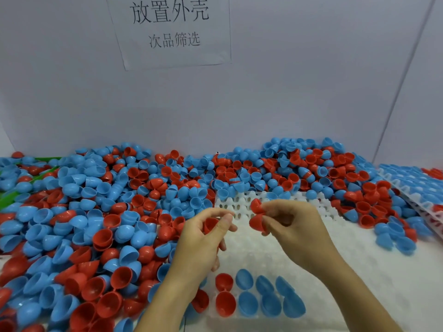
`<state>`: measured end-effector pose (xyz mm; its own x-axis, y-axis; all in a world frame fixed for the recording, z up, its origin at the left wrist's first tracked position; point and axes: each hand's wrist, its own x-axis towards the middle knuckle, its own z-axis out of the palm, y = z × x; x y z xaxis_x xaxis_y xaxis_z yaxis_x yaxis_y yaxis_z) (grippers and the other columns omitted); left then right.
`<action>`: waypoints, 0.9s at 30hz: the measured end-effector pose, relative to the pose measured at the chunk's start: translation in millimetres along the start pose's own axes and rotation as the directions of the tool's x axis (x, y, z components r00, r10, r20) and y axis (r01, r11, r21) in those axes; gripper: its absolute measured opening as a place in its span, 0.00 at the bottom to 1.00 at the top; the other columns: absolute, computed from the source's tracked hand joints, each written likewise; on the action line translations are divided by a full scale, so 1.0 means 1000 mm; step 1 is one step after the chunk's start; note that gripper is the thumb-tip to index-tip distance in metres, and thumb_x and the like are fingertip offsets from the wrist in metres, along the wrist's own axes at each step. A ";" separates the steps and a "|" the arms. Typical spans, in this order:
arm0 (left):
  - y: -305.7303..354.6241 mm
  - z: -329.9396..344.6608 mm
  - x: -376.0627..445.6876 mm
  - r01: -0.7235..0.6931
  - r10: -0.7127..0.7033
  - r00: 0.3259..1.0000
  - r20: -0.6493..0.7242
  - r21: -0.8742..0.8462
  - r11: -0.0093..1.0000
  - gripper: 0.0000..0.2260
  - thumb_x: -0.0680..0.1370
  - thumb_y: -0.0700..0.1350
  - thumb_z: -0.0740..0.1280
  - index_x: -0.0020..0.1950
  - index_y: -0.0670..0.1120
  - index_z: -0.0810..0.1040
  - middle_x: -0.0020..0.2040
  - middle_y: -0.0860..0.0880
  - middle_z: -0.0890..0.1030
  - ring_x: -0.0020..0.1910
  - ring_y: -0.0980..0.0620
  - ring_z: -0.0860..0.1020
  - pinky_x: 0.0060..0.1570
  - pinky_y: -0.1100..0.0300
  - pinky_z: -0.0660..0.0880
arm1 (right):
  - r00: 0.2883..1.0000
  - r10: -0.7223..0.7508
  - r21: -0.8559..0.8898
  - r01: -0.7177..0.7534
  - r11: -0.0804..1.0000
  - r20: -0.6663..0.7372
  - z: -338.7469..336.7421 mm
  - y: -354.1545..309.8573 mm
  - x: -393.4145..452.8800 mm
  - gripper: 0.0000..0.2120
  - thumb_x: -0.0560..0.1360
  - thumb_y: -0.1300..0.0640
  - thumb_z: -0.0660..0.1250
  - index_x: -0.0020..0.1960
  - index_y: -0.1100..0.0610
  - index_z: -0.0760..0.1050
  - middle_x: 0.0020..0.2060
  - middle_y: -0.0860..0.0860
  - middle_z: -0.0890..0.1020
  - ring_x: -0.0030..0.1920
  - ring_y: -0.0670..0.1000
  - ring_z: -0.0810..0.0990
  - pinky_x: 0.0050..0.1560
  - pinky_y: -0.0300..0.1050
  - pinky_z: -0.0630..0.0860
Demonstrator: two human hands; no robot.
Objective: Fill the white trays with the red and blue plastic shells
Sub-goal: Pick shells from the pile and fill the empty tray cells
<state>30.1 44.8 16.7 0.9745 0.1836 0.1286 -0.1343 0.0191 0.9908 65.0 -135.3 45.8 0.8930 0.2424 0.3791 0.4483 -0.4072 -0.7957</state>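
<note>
shell pile [100,212] left and behind | my left hand [203,238] curls round a red shell [210,224] | my right hand [287,226] pinches a hinged red shell pair [257,215] over white tray [299,255] | four pairs seated at near edge

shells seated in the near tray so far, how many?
4 hinged shells, side by side along the white tray's near edge: one red shell leftmost, then three blue shells. The forearms may hide others.

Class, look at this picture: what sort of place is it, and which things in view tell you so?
Probably a factory sorting or packing station. A huge loose pile of red and blue plastic shells covers the bench, a white tray is being filled by hand, and a printed paper sign hangs on the partition wall.
</note>
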 end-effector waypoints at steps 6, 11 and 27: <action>-0.001 0.001 0.001 0.037 -0.041 0.998 -0.055 -0.061 0.997 0.06 0.80 0.48 0.69 0.43 0.54 0.83 0.35 0.51 0.80 0.30 0.56 0.74 0.21 0.63 0.67 | 0.964 0.175 -0.348 -0.097 0.932 0.198 -0.052 0.004 -0.021 0.15 0.75 0.59 0.73 0.41 0.38 0.78 0.36 0.32 0.83 0.39 0.38 0.83 0.41 0.32 0.80; -0.002 0.002 0.001 0.045 -0.048 0.997 -0.063 -0.048 0.998 0.09 0.80 0.49 0.68 0.40 0.54 0.81 0.30 0.48 0.75 0.25 0.57 0.71 0.22 0.63 0.67 | 0.898 0.333 -0.566 -0.122 0.816 0.287 -0.067 0.001 -0.042 0.11 0.74 0.54 0.74 0.39 0.38 0.80 0.36 0.32 0.83 0.42 0.35 0.81 0.43 0.35 0.79; -0.005 0.004 0.003 0.062 -0.065 0.994 -0.086 -0.042 0.997 0.11 0.81 0.48 0.67 0.38 0.53 0.81 0.30 0.46 0.75 0.23 0.58 0.70 0.21 0.62 0.67 | 0.796 0.460 -0.748 -0.013 0.663 0.394 -0.054 -0.002 -0.053 0.12 0.78 0.49 0.69 0.61 0.42 0.80 0.50 0.37 0.78 0.48 0.43 0.77 0.46 0.37 0.75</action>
<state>34.6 41.8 12.4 0.9621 0.2660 0.0596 -0.0813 0.0713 0.9941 19.1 -194.9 53.4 0.9018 0.3525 -0.2500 0.3147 -0.9321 -0.1794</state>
